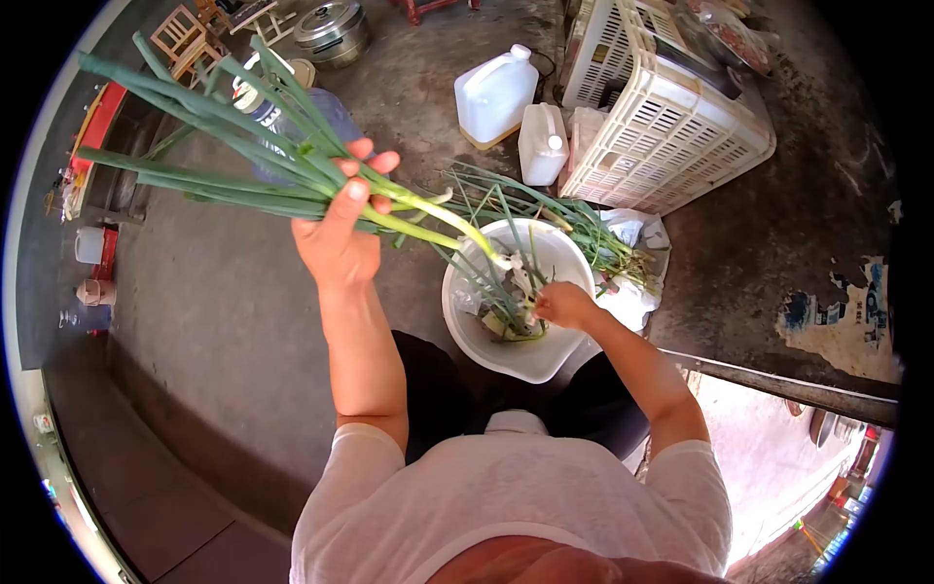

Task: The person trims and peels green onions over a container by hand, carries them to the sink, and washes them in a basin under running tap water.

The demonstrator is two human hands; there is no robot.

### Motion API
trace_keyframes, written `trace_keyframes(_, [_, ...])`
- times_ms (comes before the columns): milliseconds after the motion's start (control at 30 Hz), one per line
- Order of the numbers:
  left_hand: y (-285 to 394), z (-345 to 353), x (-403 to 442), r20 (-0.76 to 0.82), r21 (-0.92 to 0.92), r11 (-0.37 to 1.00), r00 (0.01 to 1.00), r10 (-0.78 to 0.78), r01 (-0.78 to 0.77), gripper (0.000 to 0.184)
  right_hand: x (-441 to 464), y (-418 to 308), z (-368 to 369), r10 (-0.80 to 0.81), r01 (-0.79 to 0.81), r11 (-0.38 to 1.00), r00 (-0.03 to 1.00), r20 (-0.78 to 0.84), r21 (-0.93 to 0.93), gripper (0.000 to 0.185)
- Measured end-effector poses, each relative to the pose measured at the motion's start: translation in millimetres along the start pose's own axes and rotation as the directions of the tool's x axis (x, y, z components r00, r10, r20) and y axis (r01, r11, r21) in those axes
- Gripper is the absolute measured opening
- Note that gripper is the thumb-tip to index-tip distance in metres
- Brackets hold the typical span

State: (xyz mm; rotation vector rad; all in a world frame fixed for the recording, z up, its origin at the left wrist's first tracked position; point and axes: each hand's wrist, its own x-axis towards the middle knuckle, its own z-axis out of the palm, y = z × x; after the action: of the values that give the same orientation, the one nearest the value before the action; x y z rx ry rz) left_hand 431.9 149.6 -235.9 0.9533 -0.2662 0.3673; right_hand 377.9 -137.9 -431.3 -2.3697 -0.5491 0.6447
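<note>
A bunch of long green onions (243,136) is held up in my left hand (341,229), the fingers wrapped round the stalks. Their leaves spread to the upper left, and the pale root ends hang over a white basin (465,341) between my knees. Over the right part of that basin, my right hand (567,306) is closed in a pinch; what its fingers hold, if anything, I cannot make out. Peeled leaves and scraps (506,319) lie inside the basin. Just behind it, more green onions (584,222) lie in a pile, partly on white plastic (634,304).
White crates (632,146) stand on the right beyond the pile. Two plastic jugs, a large one (494,97) and a smaller one (542,146), are on the floor. A clear water bottle (331,117) stands behind the leaves. Farther back are a metal pot (331,37) and a wooden chair (183,41).
</note>
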Motion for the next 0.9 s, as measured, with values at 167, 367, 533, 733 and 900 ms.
trace_keyframes(167, [6,-3,1,-0.072,0.005,0.999,0.997,0.035,-0.034,0.017,0,-24,-40,-0.013,-0.013,0.981,0.991,-0.135,-0.191,0.04])
trace_keyframes(367, [-10,19,-7,-0.09,0.041,0.999,0.995,-0.031,0.035,0.016,10,-134,-106,-0.235,0.508,0.769,0.79,-0.567,0.389,0.046])
trace_keyframes(533, [-16,25,-10,-0.094,0.042,0.998,0.995,-0.034,0.038,0.017,28,-138,-91,-0.161,0.554,0.704,0.734,-0.66,0.444,0.025])
trace_keyframes(733, [-17,20,-11,-0.091,0.01,0.998,0.994,-0.056,0.057,0.016,19,-139,-99,-0.119,0.495,0.691,0.797,-0.592,0.527,0.009])
trace_keyframes(900, [-18,17,-10,-0.001,-0.019,1.0,1.0,-0.024,0.024,0.017,17,-141,-101,-0.056,0.415,0.642,0.864,-0.5,0.645,0.017])
